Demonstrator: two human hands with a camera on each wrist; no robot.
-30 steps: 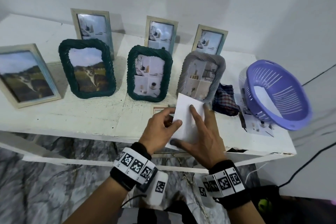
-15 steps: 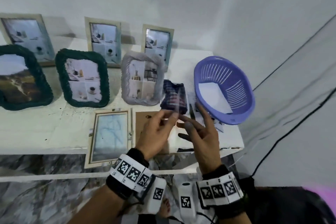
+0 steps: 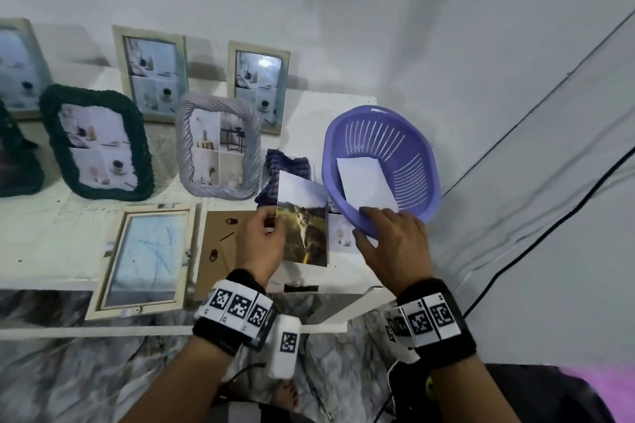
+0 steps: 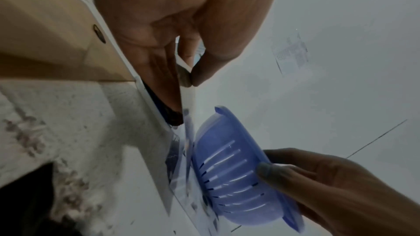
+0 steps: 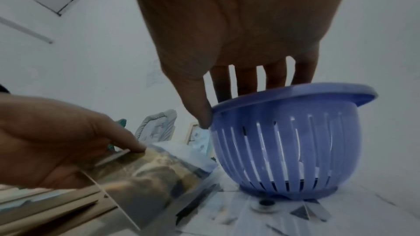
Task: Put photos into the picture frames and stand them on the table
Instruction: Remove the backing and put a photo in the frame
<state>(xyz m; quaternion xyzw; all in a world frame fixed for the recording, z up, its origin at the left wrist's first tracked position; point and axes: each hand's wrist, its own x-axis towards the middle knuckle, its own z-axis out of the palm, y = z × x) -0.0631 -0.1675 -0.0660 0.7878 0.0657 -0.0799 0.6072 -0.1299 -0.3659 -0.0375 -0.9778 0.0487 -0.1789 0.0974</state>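
My left hand (image 3: pixel 273 223) pinches the left edge of a cat photo (image 3: pixel 302 227) and holds it picture side up, just above the table's front right part. In the left wrist view the thumb and fingers (image 4: pixel 189 78) squeeze the photo (image 4: pixel 187 100) edge-on. My right hand (image 3: pixel 371 220) holds the near rim of the purple basket (image 3: pixel 412 154), fingers inside, thumb (image 5: pixel 204 114) outside. An empty wooden frame (image 3: pixel 147 257) lies flat at the table's front edge, with its brown backing board (image 3: pixel 220 244) beside it.
A white paper (image 3: pixel 367 182) lies in the basket. A checked cloth (image 3: pixel 285 168) and loose photos (image 3: pixel 343 240) lie by it. A green woven frame (image 3: pixel 96 144), a grey frame (image 3: pixel 218 148) and wooden frames (image 3: pixel 153 75) stand filled on the white table (image 3: pixel 51 216).
My right hand has left the photo and moved right to the basket rim. The left hand alone now holds the photo, picture side showing. The head view has swung right.
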